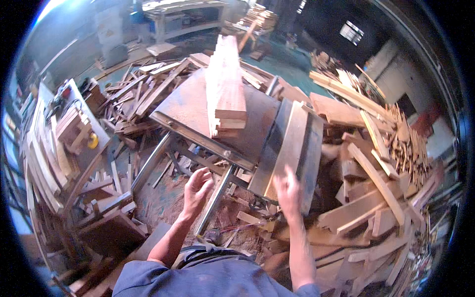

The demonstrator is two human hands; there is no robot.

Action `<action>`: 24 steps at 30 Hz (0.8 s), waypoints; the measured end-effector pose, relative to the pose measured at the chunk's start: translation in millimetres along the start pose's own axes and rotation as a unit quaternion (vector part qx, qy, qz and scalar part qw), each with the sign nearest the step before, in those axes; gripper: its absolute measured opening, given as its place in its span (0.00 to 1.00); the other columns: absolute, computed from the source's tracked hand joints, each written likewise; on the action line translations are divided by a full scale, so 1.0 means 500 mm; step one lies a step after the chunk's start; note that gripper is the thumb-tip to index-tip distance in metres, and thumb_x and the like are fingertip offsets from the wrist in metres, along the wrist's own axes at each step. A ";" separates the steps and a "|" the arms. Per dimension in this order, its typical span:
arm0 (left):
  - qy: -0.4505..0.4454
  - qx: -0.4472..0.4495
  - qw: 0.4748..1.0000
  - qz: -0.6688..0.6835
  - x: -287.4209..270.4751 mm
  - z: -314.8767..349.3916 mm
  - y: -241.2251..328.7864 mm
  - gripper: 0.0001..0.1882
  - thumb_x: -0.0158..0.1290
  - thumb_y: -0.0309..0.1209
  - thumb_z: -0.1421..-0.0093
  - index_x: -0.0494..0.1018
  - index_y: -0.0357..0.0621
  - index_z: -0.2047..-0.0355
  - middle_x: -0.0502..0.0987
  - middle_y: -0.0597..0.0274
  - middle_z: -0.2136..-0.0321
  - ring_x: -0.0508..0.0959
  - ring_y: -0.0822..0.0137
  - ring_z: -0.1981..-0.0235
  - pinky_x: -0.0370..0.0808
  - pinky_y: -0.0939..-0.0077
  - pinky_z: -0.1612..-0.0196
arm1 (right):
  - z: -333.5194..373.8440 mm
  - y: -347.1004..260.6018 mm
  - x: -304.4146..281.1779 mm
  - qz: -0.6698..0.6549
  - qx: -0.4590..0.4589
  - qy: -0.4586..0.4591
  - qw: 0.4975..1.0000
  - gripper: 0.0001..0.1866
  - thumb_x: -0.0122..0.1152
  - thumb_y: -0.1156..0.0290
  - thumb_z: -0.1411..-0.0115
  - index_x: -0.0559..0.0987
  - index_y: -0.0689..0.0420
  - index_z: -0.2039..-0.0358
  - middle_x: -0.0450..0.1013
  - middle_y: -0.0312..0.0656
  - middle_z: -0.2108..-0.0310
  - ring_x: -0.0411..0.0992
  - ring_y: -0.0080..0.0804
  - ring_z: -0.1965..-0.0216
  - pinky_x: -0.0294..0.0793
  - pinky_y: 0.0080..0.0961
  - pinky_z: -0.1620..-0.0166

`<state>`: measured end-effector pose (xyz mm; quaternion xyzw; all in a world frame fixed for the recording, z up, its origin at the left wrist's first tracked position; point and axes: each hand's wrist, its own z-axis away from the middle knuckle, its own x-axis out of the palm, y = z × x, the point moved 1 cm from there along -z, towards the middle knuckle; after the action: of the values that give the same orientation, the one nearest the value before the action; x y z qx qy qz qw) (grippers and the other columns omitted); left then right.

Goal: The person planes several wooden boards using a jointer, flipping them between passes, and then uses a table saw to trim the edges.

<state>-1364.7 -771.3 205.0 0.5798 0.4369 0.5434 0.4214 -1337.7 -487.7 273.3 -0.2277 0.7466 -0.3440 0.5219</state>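
My left hand hangs in the air before the near edge of a saw table, fingers loosely bent and apart, with nothing in them. My right hand is smeared by motion at the near end of a long wooden board. That board lies lengthwise on the right part of the table. Whether the right fingers grip it or only touch it, I cannot tell. Left of the board, a stack of planks rests on the tabletop, its cut ends toward me.
Metal rails reach from the table toward me. Scrap wood is heaped behind and left of the table. Loose planks pile up at the right. A leaning panel and long strips stand at the left. Sawdust covers the floor near my feet.
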 end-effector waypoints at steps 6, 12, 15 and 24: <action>-0.052 -0.030 0.987 -0.148 0.010 -0.044 -0.067 0.21 0.56 0.25 0.37 0.69 0.38 0.43 0.76 0.56 0.50 0.75 0.65 0.48 0.74 0.74 0.49 | 0.682 0.361 -0.019 -0.046 0.340 0.068 0.937 0.23 0.68 0.58 0.41 0.79 0.63 0.53 0.80 0.44 0.65 0.77 0.27 0.70 0.76 0.29 0.66; -0.222 -0.013 0.970 -0.100 0.118 0.012 -0.211 0.17 0.58 0.24 0.39 0.71 0.35 0.50 0.75 0.61 0.60 0.75 0.71 0.61 0.74 0.76 0.55 | 1.246 0.297 0.076 0.041 0.705 0.183 0.684 0.10 0.65 0.64 0.41 0.80 0.57 0.66 0.76 0.40 0.68 0.75 0.32 0.69 0.75 0.35 0.62; -0.424 -0.014 0.888 -0.176 0.319 0.127 -0.228 0.18 0.61 0.23 0.41 0.73 0.35 0.51 0.76 0.60 0.59 0.77 0.70 0.56 0.75 0.74 0.54 | 1.459 0.243 0.252 -0.231 0.782 0.406 0.413 0.07 0.65 0.71 0.42 0.77 0.58 0.67 0.72 0.38 0.73 0.73 0.30 0.72 0.73 0.36 0.70; -0.689 -0.043 0.710 -0.137 0.644 0.499 -0.228 0.23 0.63 0.29 0.42 0.72 0.37 0.48 0.79 0.57 0.59 0.78 0.71 0.57 0.77 0.74 0.55 | 1.438 0.124 0.517 -0.301 0.773 0.321 0.456 0.09 0.59 0.64 0.37 0.75 0.56 0.68 0.70 0.38 0.76 0.68 0.30 0.79 0.69 0.31 0.76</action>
<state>-1112.1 -434.0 165.9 0.7085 0.0761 -0.0528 0.6996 -754.6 -826.1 -91.5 0.1853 0.1736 -0.9646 0.0712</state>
